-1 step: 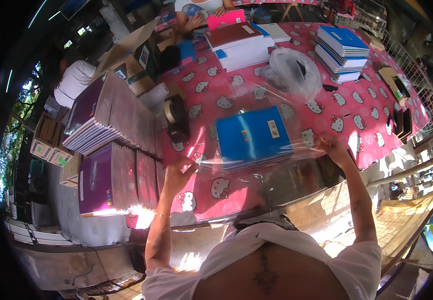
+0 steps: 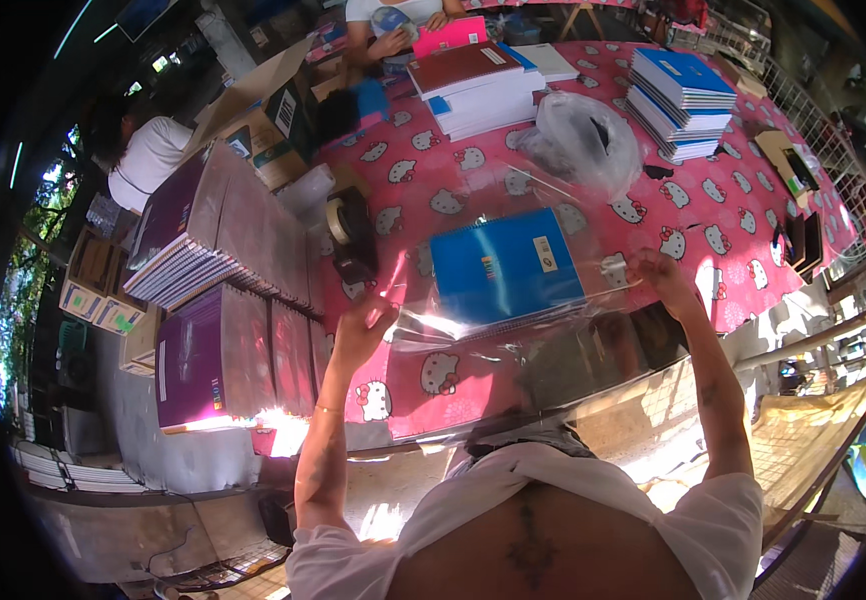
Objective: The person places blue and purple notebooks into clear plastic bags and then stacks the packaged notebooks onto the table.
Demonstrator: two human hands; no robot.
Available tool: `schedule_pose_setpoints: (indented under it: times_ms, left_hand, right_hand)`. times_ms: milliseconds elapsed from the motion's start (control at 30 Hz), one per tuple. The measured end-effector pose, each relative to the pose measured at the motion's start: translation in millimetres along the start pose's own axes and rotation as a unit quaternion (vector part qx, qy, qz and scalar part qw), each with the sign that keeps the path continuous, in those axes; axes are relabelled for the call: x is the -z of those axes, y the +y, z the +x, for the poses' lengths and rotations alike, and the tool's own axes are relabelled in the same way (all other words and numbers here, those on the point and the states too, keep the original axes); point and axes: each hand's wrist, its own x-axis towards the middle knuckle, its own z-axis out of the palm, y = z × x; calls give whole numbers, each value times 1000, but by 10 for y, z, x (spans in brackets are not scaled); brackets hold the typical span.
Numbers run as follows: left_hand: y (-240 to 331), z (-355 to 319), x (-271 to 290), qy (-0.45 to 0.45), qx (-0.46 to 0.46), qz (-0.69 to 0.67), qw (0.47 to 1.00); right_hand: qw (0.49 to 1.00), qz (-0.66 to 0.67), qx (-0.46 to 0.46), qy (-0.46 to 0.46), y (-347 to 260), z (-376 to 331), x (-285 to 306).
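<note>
Blue spiral notebooks point(image 2: 503, 265) lie in a short stack in front of me on the pink cartoon-print tablecloth. Clear plastic film point(image 2: 543, 318) is spread around and over them, its near edge stretched between my hands. At the stack's left, my left hand point(image 2: 361, 330) is pinched closed on one end of the film. On the other side, my right hand point(image 2: 660, 280) grips the opposite end with bent fingers. The notebooks show through the shiny film, and both hands are just off their sides.
Purple spiral notebooks point(image 2: 198, 350) stand in tall stacks at the left, beside a tape dispenser point(image 2: 353, 238). Farther back are a crumpled plastic bag point(image 2: 588, 145), blue notebooks point(image 2: 683, 105), a brown-topped stack point(image 2: 475, 95) and an open carton point(image 2: 271, 130). A person point(image 2: 393, 15) sits across the table.
Both my hands have risen slightly away from me with the film, and its near edge has shifted a little. The notebooks stay in place.
</note>
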Motion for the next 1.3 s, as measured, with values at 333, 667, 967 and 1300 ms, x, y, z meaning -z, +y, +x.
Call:
schedule_pose_setpoints:
  times_ms: [333,667,967,1300]
  left_hand:
    - [-659,736,-759,-188,321,-410,833]
    - [-484,735,-768,-116,334,-449,820]
    - [-456,850,-734,-114,334,-414,839]
    - [-471,1287,-71,-47,195,-182,963]
  right_hand:
    - [955,216,-180,-99,892,857,-296]
    - [966,141,-211,-52,519,532,-658]
    - [946,262,-179,-61,663,519,-643]
    - [833,-484,247,103,-84,-95,-1689]
